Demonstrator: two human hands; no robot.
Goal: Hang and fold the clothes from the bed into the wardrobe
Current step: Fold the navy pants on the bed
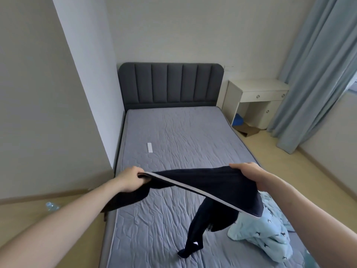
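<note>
Reaching out over the bed's near end, both arms were straight; the left hand and right hand each gripped the dark trousers, one leg touching the mattress.

two garments, one bed, one remote, one desk

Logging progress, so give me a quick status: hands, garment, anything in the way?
Left hand and right hand both grip dark garment, stretched above bed. One leg trails onto mattress. Light blue garment beside it.
</note>
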